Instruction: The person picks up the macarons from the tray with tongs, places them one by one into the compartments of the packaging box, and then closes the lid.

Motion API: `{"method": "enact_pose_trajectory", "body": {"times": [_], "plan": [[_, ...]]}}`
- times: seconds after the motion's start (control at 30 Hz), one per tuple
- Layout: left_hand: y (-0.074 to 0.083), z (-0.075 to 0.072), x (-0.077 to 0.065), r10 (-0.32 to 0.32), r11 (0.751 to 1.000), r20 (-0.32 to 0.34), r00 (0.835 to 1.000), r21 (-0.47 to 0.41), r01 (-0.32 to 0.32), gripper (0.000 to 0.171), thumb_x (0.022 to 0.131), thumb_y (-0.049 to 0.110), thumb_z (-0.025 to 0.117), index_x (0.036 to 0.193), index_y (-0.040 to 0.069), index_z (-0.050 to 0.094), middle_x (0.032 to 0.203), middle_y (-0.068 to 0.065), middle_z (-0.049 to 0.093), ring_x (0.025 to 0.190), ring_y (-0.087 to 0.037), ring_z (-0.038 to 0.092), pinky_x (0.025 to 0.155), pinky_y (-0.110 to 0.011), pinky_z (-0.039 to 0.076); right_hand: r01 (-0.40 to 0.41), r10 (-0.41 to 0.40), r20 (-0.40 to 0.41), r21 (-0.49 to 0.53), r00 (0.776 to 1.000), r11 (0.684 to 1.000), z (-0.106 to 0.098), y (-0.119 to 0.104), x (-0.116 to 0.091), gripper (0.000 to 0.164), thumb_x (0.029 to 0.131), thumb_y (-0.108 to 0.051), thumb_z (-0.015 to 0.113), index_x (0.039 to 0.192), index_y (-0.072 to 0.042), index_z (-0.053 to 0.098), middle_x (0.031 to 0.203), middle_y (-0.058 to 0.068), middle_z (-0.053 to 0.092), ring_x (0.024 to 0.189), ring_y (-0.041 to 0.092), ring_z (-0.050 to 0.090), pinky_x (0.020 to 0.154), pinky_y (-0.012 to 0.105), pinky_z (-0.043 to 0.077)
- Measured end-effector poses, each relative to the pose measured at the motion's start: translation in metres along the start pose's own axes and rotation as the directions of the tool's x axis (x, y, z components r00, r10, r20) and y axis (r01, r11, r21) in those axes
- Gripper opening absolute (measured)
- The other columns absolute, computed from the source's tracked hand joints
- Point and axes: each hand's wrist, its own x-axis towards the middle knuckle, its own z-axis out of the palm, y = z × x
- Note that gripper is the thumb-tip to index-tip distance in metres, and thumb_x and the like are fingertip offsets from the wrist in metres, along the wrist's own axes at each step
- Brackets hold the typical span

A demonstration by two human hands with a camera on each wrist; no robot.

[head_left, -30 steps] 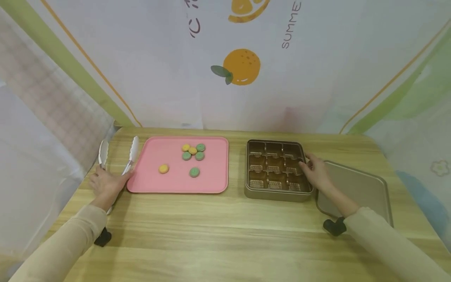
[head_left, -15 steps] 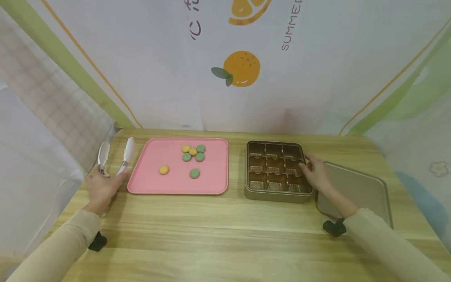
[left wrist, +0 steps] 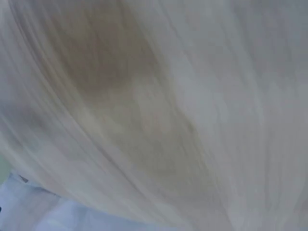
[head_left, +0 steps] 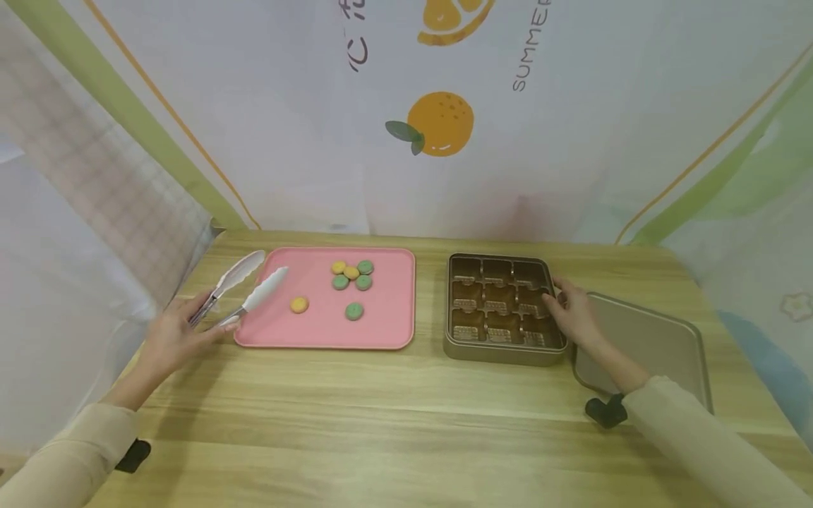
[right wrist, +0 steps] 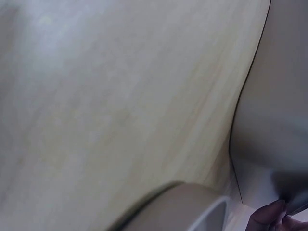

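Note:
My left hand (head_left: 171, 335) holds metal tongs (head_left: 238, 274) with pale scalloped ends. The tongs' arms are spread, and their tips overlap the left edge of the pink tray (head_left: 387, 324) in the head view. On that tray lie several small macarons, among them a yellow macaron (head_left: 299, 305) and a green macaron (head_left: 354, 310) apart from the cluster. My right hand (head_left: 574, 310) grips the right wall of a bronze square tin (head_left: 502, 353), thumb at the rim. The tin's compartments hold nothing. Fingers (right wrist: 267, 216) touch the tin in the right wrist view.
A flat bronze lid (head_left: 648, 346) lies right of the tin, partly under my right forearm. A printed curtain (head_left: 305, 169) hangs behind the wooden table (head_left: 381, 423). Only blurred wood grain (left wrist: 154, 120) and some cloth fill the left wrist view.
My left hand has lifted the tongs and turned them rightward, so the tips now point over the tray's left side and stand closer together. The right hand stays on the tin.

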Motion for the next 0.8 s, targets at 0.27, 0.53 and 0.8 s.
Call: {"method": "enact_pose_trajectory", "body": {"times": [0.27, 0.53, 0.8], "plan": [[0.0035, -0.0005, -0.0050, 0.259, 0.964, 0.016, 0.966, 0.056, -0.259, 0.068, 0.062, 0.024, 0.086, 0.119, -0.004, 0.061, 0.095, -0.024, 0.064, 0.068, -0.020, 0.050, 0.055, -0.031, 0.038, -0.006, 0.006, -0.001, -0.009, 1.000, 1.000, 0.0004, 0.0010, -0.0004, 0.043, 0.096, -0.009, 0.051, 0.127, 0.019, 0.041, 0.072, 0.012, 0.050, 0.057, 0.013, 0.043, 0.048, 0.024, 0.038], [0.0058, -0.0025, -0.0067, 0.273, 0.955, 0.066, 0.960, 0.102, -0.279, 0.066, 0.063, 0.027, 0.086, 0.118, -0.002, 0.062, 0.094, -0.019, 0.065, 0.077, -0.029, 0.059, 0.060, -0.040, 0.045, 0.009, -0.009, -0.026, 0.002, 1.000, 1.000, 0.0016, 0.0030, 0.0009, 0.041, 0.096, -0.009, 0.052, 0.127, 0.017, 0.044, 0.070, 0.012, 0.052, 0.055, 0.007, 0.042, 0.047, 0.023, 0.039], [0.0088, -0.0028, -0.0055, 0.249, 0.959, 0.126, 0.960, 0.105, -0.263, 0.064, 0.067, 0.029, 0.084, 0.118, -0.003, 0.061, 0.094, -0.019, 0.064, 0.079, -0.033, 0.061, 0.059, -0.043, 0.046, 0.018, -0.018, -0.032, 0.004, 0.999, 1.000, 0.0023, 0.0046, 0.0012, 0.041, 0.095, -0.007, 0.052, 0.127, 0.018, 0.044, 0.071, 0.014, 0.054, 0.057, 0.007, 0.043, 0.050, 0.023, 0.039]]}}
